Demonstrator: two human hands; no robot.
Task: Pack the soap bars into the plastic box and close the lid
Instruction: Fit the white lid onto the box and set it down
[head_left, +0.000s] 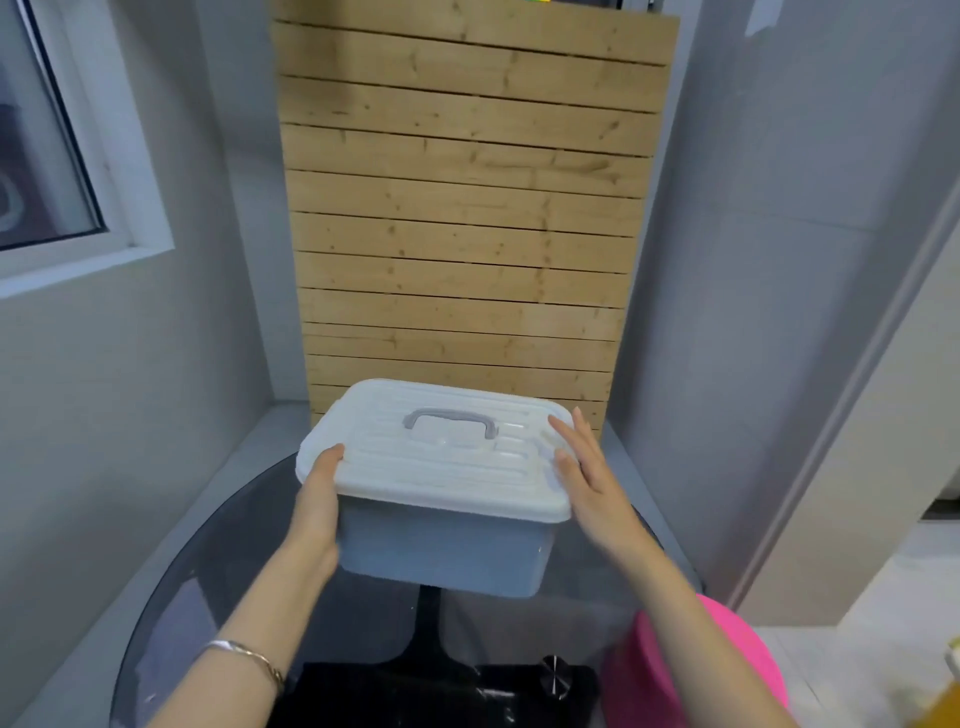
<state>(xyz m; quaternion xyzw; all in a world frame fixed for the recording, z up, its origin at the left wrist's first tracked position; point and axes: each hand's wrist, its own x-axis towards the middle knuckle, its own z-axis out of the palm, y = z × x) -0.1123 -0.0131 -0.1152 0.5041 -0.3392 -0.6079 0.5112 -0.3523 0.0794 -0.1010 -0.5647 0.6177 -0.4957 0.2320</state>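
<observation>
My left hand (318, 512) clasps the plastic box (441, 545) at its nine o'clock side, thumb hooked over the rim of the white lid (447, 457), the other fingers hidden behind the wall; my right hand (589, 483) lies open and flat, fingers stretched, touching the lid's edge at three o'clock and gripping nothing. The box sits on the round glass table (218, 561), lid on, its grey handle (451, 422) lying flat toward twelve o'clock; a wooden slat panel (467, 208) stands behind at twelve; a pink basin (727, 670) shows at four o'clock; a bracelet (249, 656) circles my left wrist; I see no soap bars, the walls being opaque.
</observation>
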